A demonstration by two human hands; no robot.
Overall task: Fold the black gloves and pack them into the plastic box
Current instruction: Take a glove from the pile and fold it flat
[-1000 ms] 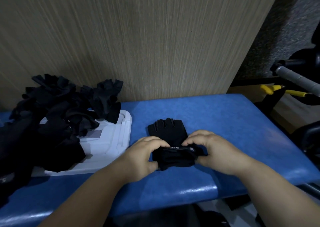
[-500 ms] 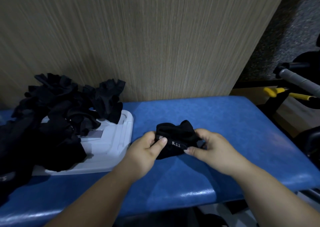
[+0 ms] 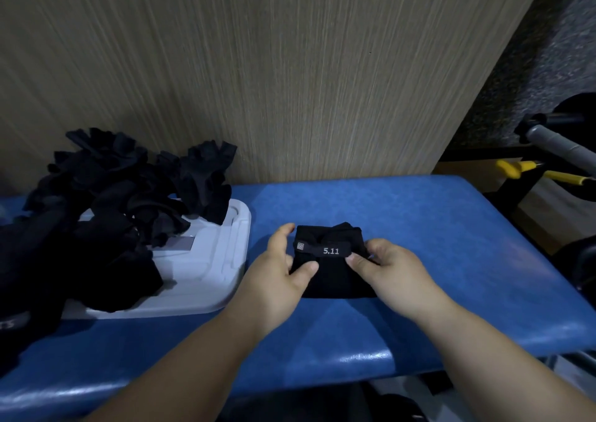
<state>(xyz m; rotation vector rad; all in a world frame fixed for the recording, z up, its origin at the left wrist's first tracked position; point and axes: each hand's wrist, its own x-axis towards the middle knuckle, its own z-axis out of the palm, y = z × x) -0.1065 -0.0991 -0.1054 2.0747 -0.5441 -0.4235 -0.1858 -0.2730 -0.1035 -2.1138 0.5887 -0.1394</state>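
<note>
Two hands meet on one folded black glove that lies on the blue padded bench, near its middle and just right of the white plastic box. The left hand grips the glove's left side, fingers curled round the far edge and the thumb pressed on its top. The right hand pinches the right end of the strap between thumb and forefinger; the strap runs across the glove's top and reads "5.11". A loose pile of black gloves covers the left part of the box and spills onto the bench beside it. A wood-grain panel stands behind the bench, and a yellow-handled tool lies off to the right.
</note>
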